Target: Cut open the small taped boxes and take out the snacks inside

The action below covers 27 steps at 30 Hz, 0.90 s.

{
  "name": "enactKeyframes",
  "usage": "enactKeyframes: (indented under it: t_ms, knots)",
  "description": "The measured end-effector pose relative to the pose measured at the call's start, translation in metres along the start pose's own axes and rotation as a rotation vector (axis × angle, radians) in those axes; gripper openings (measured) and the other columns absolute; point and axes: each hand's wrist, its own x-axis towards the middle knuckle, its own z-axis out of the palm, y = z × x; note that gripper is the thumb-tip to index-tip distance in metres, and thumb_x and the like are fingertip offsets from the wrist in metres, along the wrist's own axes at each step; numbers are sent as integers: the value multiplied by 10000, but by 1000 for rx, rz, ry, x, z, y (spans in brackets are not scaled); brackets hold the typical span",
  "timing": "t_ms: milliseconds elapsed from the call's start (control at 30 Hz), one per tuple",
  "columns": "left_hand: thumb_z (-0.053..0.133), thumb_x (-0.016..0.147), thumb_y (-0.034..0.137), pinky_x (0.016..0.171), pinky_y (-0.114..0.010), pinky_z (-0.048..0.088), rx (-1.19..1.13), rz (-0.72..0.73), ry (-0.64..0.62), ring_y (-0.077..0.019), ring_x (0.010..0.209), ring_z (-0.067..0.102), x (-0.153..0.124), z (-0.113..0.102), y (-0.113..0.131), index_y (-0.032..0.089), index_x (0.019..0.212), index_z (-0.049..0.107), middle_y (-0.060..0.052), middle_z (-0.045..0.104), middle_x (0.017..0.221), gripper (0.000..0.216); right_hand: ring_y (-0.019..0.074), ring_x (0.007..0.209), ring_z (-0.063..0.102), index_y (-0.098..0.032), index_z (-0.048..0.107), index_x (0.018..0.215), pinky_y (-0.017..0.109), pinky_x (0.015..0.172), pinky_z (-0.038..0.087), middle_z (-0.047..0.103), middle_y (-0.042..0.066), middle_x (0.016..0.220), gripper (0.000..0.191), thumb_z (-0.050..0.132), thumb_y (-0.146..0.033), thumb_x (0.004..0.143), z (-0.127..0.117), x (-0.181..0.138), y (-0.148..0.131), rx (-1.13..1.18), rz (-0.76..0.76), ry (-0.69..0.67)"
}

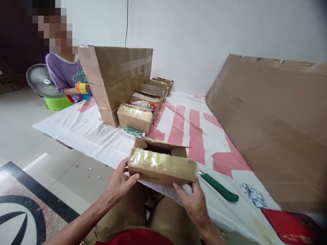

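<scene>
Both hands, left hand (120,183) and right hand (195,204), hold one small cardboard box (162,163) between closed fingers, above the lap at the sheet's (102,143) near edge. Its flaps stand open, its front glossy with tape. Beyond stands a row of about six similar boxes (146,102); one green-handled knife (219,187) lies just right.

Both bare forearms reach forward from the near edge. The left hand (119,183) curls with its thumb pointing right; the right hand (193,201) lifts its fingers up and far.
</scene>
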Motion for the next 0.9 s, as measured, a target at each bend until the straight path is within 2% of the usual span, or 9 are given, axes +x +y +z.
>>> enactKeyframes:
  t_ms: [133, 233, 300, 367, 500, 600, 700, 800, 900]
  knots:
    - [761, 762, 498, 964, -453, 578, 53, 13, 183, -313, 1087, 717, 20, -52, -3, 198, 1201, 644, -129, 748, 1216, 544, 250, 875, 716, -204, 622, 1242, 407, 826, 619, 758, 93, 1022, 448, 716, -361, 833, 63, 31, -29, 108, -84, -92]
    - [753, 743, 514, 980, -444, 565, 85, -24, 313, -311, 1091, 710, 48, -87, -13, 184, 1155, 649, -115, 748, 1187, 538, 260, 1011, 711, -205, 562, 1374, 414, 882, 614, 738, 117, 1181, 566, 686, -264, 825, 119, 55, -42, 155, -90, -209]
    - [740, 718, 520, 981, -440, 564, 91, -60, 375, -306, 1075, 710, 67, -100, -24, 174, 1130, 648, -105, 754, 1133, 546, 282, 1140, 685, -202, 523, 1440, 447, 952, 599, 691, 140, 1315, 656, 682, -222, 804, 149, 64, -45, 151, -92, -277]
    - [736, 696, 533, 985, -435, 565, 65, -81, 386, -301, 1090, 702, 81, -106, -36, 166, 1163, 637, -106, 753, 1133, 603, 297, 1220, 656, -205, 509, 1468, 478, 1016, 574, 659, 148, 1380, 700, 682, -194, 790, 168, 67, -42, 138, -92, -318]
    - [769, 686, 558, 1011, -427, 563, 9, -81, 358, -298, 1140, 688, 93, -108, -55, 172, 1196, 628, -118, 746, 1199, 654, 273, 1186, 678, -204, 535, 1444, 451, 1016, 577, 680, 132, 1345, 640, 665, -170, 818, 177, 65, -34, 116, -85, -356]
    - [788, 685, 579, 1051, -449, 550, -30, -85, 399, -308, 1178, 683, 98, -107, -65, 176, 1215, 617, -130, 737, 1242, 687, 260, 1127, 698, -192, 564, 1405, 431, 979, 595, 698, 120, 1303, 604, 687, -178, 815, 176, 65, -32, 94, -86, -369]
    - [787, 687, 599, 1125, -490, 504, -66, -93, 429, -327, 1269, 649, 102, -106, -73, 168, 1324, 562, -165, 688, 1346, 802, 261, 1140, 696, -195, 569, 1408, 436, 995, 591, 699, 122, 1304, 614, 700, -178, 808, 176, 63, -30, 78, -99, -373]
    - [783, 693, 619, 1164, -555, 459, 89, -135, 475, -366, 1341, 598, 90, -105, -81, 172, 1424, 505, -193, 617, 1430, 901, 265, 1202, 680, -201, 575, 1412, 441, 1025, 582, 690, 135, 1344, 600, 681, -176, 822, 172, 56, -23, 74, -114, -381]
    - [757, 726, 635, 1141, -580, 473, 342, -12, 511, -389, 1347, 569, 66, -99, -85, 179, 1409, 539, -192, 585, 1433, 850, 268, 1291, 642, -188, 631, 1348, 442, 1100, 536, 676, 146, 1393, 508, 657, -173, 841, 164, 46, -15, 83, -128, -375]
